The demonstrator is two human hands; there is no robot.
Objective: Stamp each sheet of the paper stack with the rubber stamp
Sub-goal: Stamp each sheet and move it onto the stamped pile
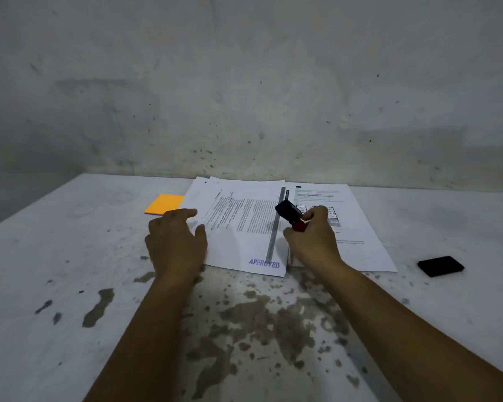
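Two bare forearms reach over a stained table [70, 227]; the left hand [176, 242] lies flat, fingers spread, on the left edge of a printed sheet [238, 227] marked "APPROVED" [264, 263] in blue at its near corner, between the hands; the right hand [314, 236] grips the stamp [289, 213], black body tilted up and leftward, red part at the fingers, held above the gap between that sheet and the stack [357, 242] under and right of it; a black pad [440, 266] lies well right of the right hand; beyond the left hand sits an orange notepad [164, 204].
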